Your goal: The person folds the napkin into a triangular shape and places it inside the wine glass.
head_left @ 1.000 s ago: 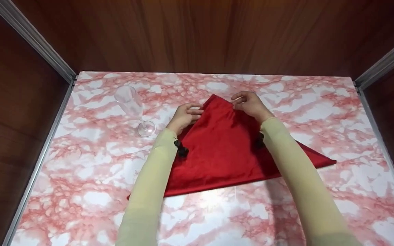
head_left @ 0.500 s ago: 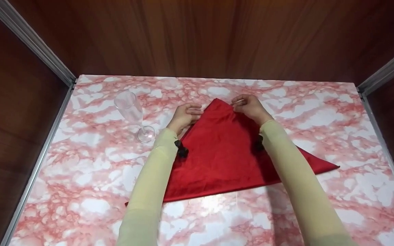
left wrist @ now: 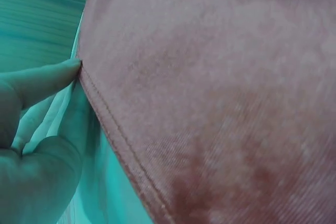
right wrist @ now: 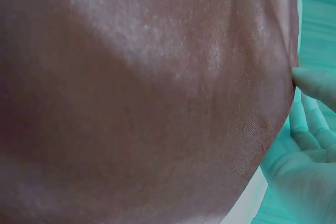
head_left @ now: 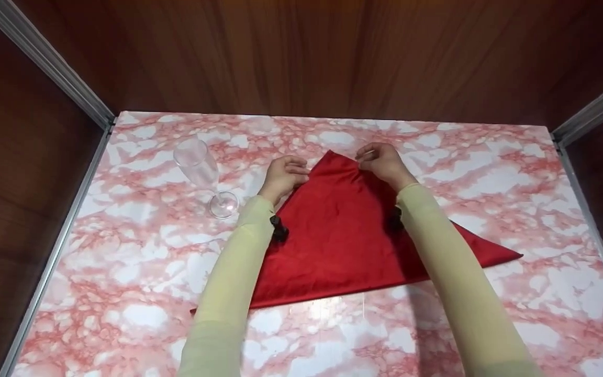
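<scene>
A red satin napkin (head_left: 333, 225) lies folded into a triangle, its peak away from me and its long edge near me. My left hand (head_left: 282, 178) pinches the napkin's left sloping edge below the peak; in the left wrist view the thumb tip (left wrist: 73, 65) sits right at the stitched hem. On the opposite slope my right hand (head_left: 382, 162) pinches the edge, its thumb (right wrist: 310, 81) on top in the right wrist view and the other fingers beneath. The left forearm covers part of the napkin's near left corner.
A clear champagne flute (head_left: 199, 167) stands left of my left hand. The table (head_left: 123, 262) has a red and white marbled top. Dark wooden panels (head_left: 301, 57) with metal corner rails enclose its back and sides.
The head view has tilted slightly. Both hands keep nearly the same places at the napkin's edges, and its right corner has shifted a little to the right.
</scene>
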`<action>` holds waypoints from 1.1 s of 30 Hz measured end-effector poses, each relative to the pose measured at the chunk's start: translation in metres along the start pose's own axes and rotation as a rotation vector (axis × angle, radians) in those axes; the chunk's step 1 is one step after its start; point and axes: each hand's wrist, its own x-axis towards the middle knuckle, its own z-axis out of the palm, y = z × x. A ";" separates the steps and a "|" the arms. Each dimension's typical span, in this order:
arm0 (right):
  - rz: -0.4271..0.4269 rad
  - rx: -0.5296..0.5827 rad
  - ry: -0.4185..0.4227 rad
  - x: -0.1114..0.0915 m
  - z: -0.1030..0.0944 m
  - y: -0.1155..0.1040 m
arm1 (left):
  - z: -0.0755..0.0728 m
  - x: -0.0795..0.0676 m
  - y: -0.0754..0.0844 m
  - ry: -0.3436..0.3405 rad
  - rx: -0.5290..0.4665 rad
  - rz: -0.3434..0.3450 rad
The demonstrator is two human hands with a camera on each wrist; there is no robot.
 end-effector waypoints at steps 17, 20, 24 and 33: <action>0.040 0.065 -0.026 -0.016 -0.005 -0.026 | -0.002 -0.001 0.003 0.055 0.011 0.005; 0.060 0.081 -0.043 -0.020 -0.008 -0.028 | -0.002 -0.001 0.003 0.059 -0.006 -0.009; 0.068 0.101 -0.066 -0.022 -0.010 -0.028 | -0.004 -0.002 0.002 0.063 -0.025 -0.020; 0.073 0.021 -0.079 -0.029 -0.017 -0.024 | -0.014 -0.008 -0.001 0.068 -0.051 -0.004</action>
